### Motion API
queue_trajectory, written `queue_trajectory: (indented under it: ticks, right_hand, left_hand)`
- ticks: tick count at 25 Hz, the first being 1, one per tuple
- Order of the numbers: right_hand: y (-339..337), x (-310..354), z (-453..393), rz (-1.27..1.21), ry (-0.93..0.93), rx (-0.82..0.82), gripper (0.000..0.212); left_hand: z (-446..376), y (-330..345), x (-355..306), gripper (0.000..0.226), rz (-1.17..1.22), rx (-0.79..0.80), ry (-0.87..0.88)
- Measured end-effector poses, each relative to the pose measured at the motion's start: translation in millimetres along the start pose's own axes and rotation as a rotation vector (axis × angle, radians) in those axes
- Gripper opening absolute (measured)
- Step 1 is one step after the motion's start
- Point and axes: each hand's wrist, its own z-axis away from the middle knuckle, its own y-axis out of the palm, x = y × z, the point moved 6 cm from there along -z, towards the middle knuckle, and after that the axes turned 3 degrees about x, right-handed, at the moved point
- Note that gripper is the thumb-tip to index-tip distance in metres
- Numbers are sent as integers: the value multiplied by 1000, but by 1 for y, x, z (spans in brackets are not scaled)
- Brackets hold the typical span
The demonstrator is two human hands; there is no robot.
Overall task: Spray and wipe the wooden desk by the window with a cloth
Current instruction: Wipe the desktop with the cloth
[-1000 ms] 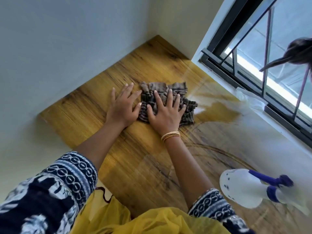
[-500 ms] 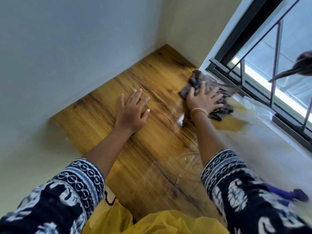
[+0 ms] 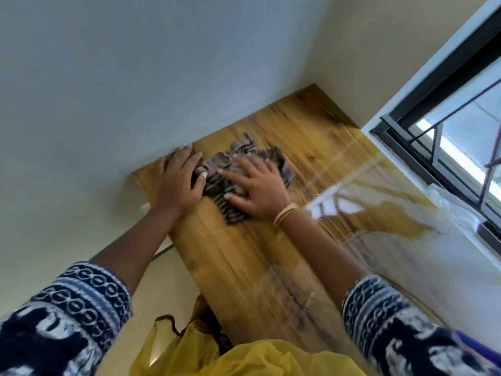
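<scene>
Cloth (image 3: 238,172), dark and striped, lies bunched on the wooden tabletop (image 3: 244,256) close to the far left edge, where the wood meets the pale wall (image 3: 135,77). The right hand (image 3: 257,187) lies flat on top of the cloth, fingers spread and fairly straight, pressing it down against the wood; motion blur softens the fingertips and the fabric's folds. Thin gold bangles (image 3: 284,214) circle the right wrist. The left hand (image 3: 180,179) rests palm down at the left edge of the tabletop, fingers extended toward the wall, its thumb touching the near side of the cloth. Both forearms reach out from dark blue sleeves (image 3: 84,302) printed in white, and yellow fabric (image 3: 244,359) shows at the bottom of the view. Along the right side of the tabletop a glossy sheen reflects the window (image 3: 447,126), whose black frame and bars run just beside that edge. A strip of clear plastic (image 3: 458,210) lies along the sill between the tabletop and the window frame.
</scene>
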Motion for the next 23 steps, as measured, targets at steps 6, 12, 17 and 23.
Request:
queue_trajectory:
  ticks: [6, 12, 17, 23]
  right_hand:
    - [-27, -195, -29, -115, 734, 1, 61]
    - [-9, -81, -52, -124, 547, 5, 58]
    - [-3, -18, -28, 18, -54, 68, 57]
    - [-28, -193, -55, -115, 750, 15, 62]
  left_hand:
    - [-1, 2, 1, 57, 0, 11, -20]
    - [-2, 2, 3, 54, 5, 22, -23]
    - [-1, 1, 1, 51, -17, 27, -25]
    - [-1, 1, 2, 51, -3, 35, -43]
